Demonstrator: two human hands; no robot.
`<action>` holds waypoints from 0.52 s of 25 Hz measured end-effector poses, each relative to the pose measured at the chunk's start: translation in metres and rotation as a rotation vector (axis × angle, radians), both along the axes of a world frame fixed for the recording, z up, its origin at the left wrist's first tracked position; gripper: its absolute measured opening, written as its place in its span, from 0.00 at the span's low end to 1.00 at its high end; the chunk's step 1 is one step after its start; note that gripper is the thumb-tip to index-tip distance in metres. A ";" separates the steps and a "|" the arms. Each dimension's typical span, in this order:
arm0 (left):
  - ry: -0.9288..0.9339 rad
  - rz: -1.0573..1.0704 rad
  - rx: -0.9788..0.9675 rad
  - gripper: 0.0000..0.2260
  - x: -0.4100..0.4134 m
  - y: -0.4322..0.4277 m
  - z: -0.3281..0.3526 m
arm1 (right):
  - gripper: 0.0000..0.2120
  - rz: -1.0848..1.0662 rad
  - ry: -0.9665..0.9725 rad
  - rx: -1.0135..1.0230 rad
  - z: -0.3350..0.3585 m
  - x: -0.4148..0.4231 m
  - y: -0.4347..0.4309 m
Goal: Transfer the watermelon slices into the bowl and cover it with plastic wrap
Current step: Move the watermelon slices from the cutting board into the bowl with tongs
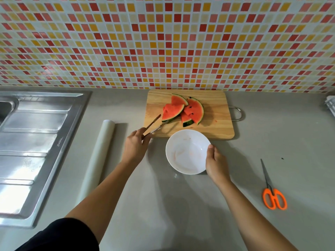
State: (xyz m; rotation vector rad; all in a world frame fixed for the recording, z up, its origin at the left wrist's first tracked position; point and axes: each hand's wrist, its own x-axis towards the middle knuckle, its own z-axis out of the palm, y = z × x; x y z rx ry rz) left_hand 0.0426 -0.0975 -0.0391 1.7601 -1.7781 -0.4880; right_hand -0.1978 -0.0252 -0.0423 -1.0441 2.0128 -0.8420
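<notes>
While the right grip [215, 164] clasped the one white bowl [186, 151], the left grip [136, 147] held tongs [152, 126] at four watermelon slices [183, 111].

Beyond the left hand [135, 147] we see a red-orange-yellow mosaic tile wall [163, 42]; beneath it a grey countertop [163, 205]; to its left a stainless steel sink [36, 142].
</notes>
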 end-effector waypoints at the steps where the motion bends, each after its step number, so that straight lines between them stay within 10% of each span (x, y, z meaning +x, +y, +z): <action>1: 0.033 0.016 0.050 0.12 0.000 0.001 0.001 | 0.18 0.001 -0.002 0.000 0.000 0.000 0.000; 6: 0.627 0.247 0.513 0.11 0.023 -0.011 0.006 | 0.18 0.010 0.005 -0.005 0.000 0.000 0.000; 13: 0.736 0.212 0.798 0.07 0.032 -0.048 0.020 | 0.18 0.015 -0.006 -0.018 0.001 -0.001 0.002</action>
